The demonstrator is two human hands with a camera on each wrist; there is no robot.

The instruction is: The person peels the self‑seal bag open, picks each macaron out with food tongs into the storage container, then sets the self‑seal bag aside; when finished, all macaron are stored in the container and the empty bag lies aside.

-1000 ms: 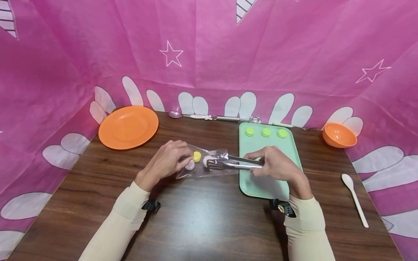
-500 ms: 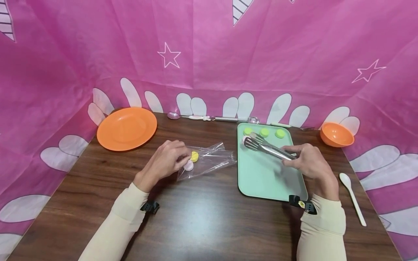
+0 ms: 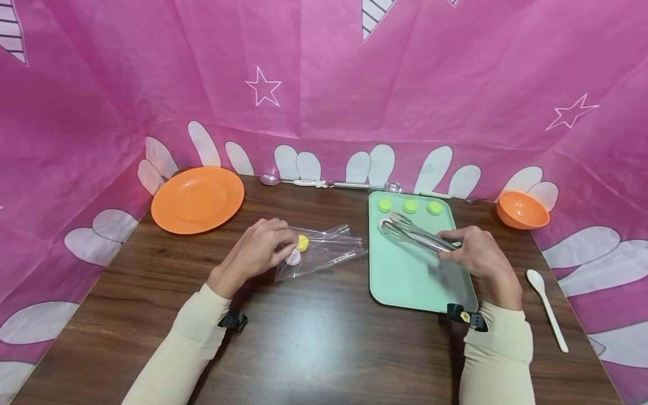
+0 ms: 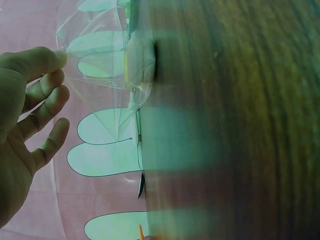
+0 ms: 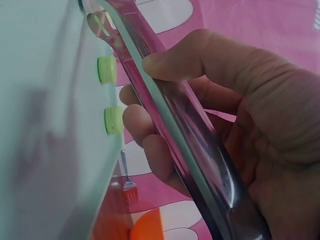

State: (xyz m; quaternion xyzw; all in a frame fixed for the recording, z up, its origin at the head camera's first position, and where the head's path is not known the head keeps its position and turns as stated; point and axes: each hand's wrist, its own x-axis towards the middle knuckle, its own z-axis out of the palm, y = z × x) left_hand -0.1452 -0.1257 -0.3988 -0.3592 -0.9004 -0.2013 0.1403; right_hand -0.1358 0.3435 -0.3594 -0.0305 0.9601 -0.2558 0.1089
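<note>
My left hand [image 3: 258, 244] pinches the closed end of a clear plastic bag [image 3: 331, 253] lying on the table. Inside the bag are a yellow macaron [image 3: 302, 243] and a pale pink macaron [image 3: 293, 257], close to the fingertips. In my right hand [image 3: 478, 256] are metal tongs [image 5: 185, 130], gripped between thumb and fingers. Their slotted tips reach over the mint green tray [image 3: 405, 281], with another pale macaron [image 3: 382, 223] mostly hidden between them, low over the tray. Three green macarons [image 3: 410, 206] stand in a row along the tray's far end.
An orange plate [image 3: 197, 199] lies at the back left, an orange bowl [image 3: 523, 210] at the back right. A white spoon [image 3: 547, 309] is right of the tray. Along the back edge lie a spoon [image 3: 270, 180], a ladle-like scoop [image 3: 393, 187] and a fork [image 5: 130, 190].
My right hand has carried a pale macaron in the tongs from the bag to the tray, then lowered it just in front of the leftmost green one. The left hand stays on the bag.
</note>
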